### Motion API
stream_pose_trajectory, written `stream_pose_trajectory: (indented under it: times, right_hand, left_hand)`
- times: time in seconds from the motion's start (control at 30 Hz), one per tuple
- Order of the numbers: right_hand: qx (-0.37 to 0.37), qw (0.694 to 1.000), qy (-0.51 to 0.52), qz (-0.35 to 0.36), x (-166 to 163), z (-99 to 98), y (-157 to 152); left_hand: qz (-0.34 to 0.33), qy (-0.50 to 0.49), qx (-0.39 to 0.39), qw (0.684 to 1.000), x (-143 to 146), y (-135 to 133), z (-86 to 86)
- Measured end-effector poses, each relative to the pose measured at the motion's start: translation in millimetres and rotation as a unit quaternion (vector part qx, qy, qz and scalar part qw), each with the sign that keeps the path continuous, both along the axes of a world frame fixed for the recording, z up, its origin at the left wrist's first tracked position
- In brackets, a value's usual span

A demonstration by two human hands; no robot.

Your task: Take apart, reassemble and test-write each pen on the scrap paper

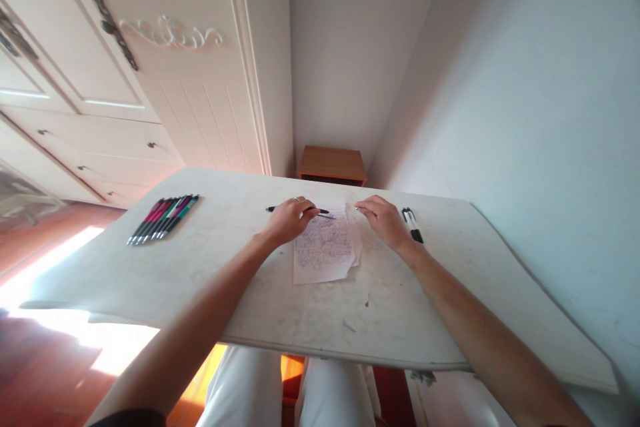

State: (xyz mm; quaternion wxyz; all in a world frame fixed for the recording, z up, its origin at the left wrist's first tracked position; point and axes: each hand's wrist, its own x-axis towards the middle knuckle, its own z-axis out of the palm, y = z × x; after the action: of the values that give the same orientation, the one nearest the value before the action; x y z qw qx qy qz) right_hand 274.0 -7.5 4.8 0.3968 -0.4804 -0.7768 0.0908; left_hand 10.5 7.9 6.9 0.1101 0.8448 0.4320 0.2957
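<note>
My left hand (289,221) is closed around a dark pen (271,209), which lies crosswise in the fingers and sticks out on both sides. A thin dark stick shows just beyond the fingertips, over the paper. My right hand (381,219), to the right of the sheet, has its thumb and forefinger pinched on a tiny pale piece (357,207), too small to name. Between and below the hands lies a sheet of paper (320,275) covered in scribbles, with a torn right edge and another sheet under it.
A row of several pens (163,220) in pink, green, purple and black lies on the left of the white table (240,293). Right of my right hand lie white-and-black pens (413,225). A wooden cabinet (333,161) stands beyond the table, a white wardrobe (200,100) at left.
</note>
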Motion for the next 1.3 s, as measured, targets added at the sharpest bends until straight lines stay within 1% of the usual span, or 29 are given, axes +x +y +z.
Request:
stream_pose_trajectory:
  times: [0.13,0.27,0.5,0.73,0.83,0.93,1.03,1.17,1.3]
  right_hand:
    - [-0.015,0.998,-0.063,-0.021,8,-9.9,7]
    - [-0.042,0.994,-0.096,-0.018,10,-18.1,10]
    - [-0.043,0.992,-0.119,-0.013,11,-19.0,11]
    - [-0.044,0.991,-0.126,-0.018,9,-18.4,11]
    - [-0.046,0.991,-0.125,-0.017,10,-18.8,11]
    - [-0.049,0.991,-0.125,-0.016,10,-19.1,11]
    - [-0.048,0.991,-0.122,-0.018,10,-19.4,12]
    - [-0.047,0.991,-0.123,-0.014,11,-20.3,12]
    - [-0.042,0.992,-0.118,-0.009,11,-21.3,12]
  left_hand:
    - [0.031,-0.016,-0.004,0.999,-17,11,-2.7]
    - [0.054,-0.034,0.001,0.998,-25,16,-6.9]
    - [0.06,-0.038,0.006,0.997,-23,19,-16.8]
    - [0.063,-0.045,-0.009,0.997,-15,19,-24.7]
    - [0.063,-0.034,-0.005,0.997,-14,21,-24.8]
    - [0.063,0.006,0.015,0.998,-14,22,-22.0]
    - [0.078,0.036,0.033,0.996,-15,22,-17.8]
    - [0.084,0.037,0.031,0.995,-16,22,-15.0]
    - [0.082,0.032,0.025,0.996,-18,24,-16.1]
